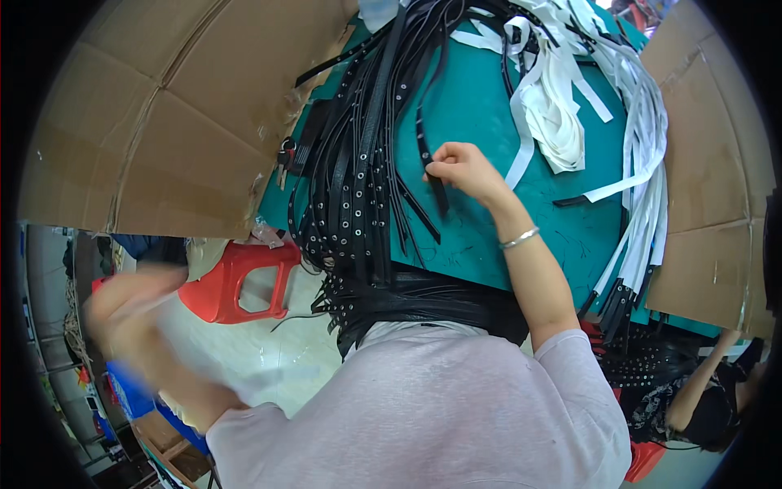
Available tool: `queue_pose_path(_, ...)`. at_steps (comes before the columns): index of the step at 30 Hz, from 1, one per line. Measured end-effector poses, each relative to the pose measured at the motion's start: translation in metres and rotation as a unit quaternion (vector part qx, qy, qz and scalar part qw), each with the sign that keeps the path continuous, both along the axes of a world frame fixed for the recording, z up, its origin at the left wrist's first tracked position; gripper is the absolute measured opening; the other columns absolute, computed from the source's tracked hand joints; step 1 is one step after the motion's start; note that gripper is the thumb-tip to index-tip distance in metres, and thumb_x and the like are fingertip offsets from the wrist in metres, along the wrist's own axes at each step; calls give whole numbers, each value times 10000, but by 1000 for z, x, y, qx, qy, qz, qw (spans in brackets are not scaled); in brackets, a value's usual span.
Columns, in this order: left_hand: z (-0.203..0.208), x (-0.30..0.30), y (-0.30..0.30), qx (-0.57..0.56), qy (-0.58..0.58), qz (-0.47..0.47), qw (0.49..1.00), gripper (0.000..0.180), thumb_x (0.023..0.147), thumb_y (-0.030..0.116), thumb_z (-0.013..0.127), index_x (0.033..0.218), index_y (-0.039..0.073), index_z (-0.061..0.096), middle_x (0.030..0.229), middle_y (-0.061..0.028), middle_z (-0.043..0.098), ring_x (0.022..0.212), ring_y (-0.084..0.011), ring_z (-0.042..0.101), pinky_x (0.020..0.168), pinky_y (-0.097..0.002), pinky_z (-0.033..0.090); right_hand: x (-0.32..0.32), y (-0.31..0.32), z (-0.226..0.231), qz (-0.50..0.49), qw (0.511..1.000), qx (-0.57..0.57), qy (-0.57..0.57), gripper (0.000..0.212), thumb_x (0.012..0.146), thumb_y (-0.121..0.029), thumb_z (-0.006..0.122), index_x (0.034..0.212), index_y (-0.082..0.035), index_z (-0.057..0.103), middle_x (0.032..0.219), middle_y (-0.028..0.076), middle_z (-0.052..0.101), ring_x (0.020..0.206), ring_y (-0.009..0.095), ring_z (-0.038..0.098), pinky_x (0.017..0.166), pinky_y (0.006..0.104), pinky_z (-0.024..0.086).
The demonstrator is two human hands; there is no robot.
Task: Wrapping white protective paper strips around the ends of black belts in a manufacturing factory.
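My right hand (461, 169) pinches a narrow black strap (438, 196) near its lower end, over the green table top (468, 106). Left of it lies a thick bundle of black straps with metal eyelets (358, 179), hanging over the table's near edge. My left hand (134, 297) is raised far out to the left, away from the table. Motion smears its fingers, so its grip does not show. More black straps (432, 306) lie across my lap.
Cardboard walls (195, 98) flank the table. White strips (554, 114) and a long bundle of white, black-ended strips (643, 163) lie at the right. Keys (285, 156) sit at the left edge. A red stool (244, 281) stands below. Another person (709, 399) sits at lower right.
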State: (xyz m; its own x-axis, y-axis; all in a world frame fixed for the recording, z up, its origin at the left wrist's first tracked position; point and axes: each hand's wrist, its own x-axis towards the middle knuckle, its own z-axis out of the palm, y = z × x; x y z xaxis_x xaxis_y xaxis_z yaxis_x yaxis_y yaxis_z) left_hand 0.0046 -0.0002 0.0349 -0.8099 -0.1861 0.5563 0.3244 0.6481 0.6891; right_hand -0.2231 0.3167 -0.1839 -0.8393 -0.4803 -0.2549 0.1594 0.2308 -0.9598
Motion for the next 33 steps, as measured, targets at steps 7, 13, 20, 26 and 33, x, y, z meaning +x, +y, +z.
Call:
queue_pose_path(7,-165,-116,159,293,-442,-221,819,161,674,39,760,796,7,660,711,-39,646,624,-81,590,574,-210,459,53,55,66,-96,946,-273,-146,184,861,-100,593,1002,16,566,882,129,661,737,147,651,634,221,540)
queue_pose_path(13,-179,-115,185,345,-417,-247,804,218,651,0,784,807,-18,633,724,-62,654,650,-79,607,591,-205,487,80,57,71,-184,971,-149,41,161,880,-99,578,987,20,556,886,139,672,744,150,659,610,223,533)
queue_pose_path(20,-184,-108,188,287,-381,-216,852,238,638,-3,786,763,17,585,695,-35,647,627,-52,587,574,-188,460,84,45,73,-195,968,-136,82,122,887,-65,563,967,26,548,866,124,675,755,139,658,586,211,522)
queue_pose_path(26,-183,-108,187,258,-370,-209,868,273,620,-7,788,727,31,540,672,-28,645,619,-42,583,556,-191,446,85,39,76,-162,976,-106,97,115,888,-58,560,959,32,546,858,114,672,755,125,651,597,209,518)
queue_pose_path(33,-182,-112,185,228,-378,-208,873,295,622,-6,791,731,32,519,674,-48,654,632,-54,603,545,-202,451,85,35,81,-145,977,-91,131,107,879,-36,566,948,41,539,843,107,670,766,112,641,615,212,521)
